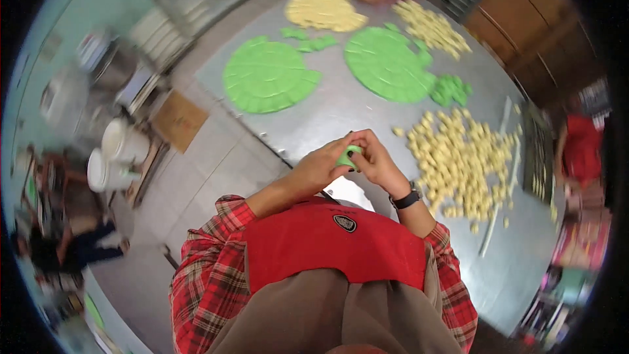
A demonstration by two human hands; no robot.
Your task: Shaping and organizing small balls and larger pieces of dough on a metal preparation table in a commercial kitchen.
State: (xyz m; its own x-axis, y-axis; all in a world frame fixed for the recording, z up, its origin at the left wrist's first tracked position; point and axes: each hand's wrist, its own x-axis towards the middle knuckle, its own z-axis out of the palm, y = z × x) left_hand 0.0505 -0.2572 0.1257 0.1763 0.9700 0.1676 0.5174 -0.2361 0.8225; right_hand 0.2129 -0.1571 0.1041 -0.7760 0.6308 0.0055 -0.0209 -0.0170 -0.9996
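Head view: both hands meet above the surface point(308, 128), near its edge.
Left hand point(320, 167): curled around the green dough-like piece point(348, 157).
Right hand point(379, 161): pinching that same piece.
Green piece: between both hands; too firm a squeeze could tear it.
Yellow pieces point(462, 164): heaped near the right wrist; a careless sweep might scatter them.

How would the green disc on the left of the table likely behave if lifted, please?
The green disc would probably sag, being broad and flat. It may also split along the lines crossing its top.
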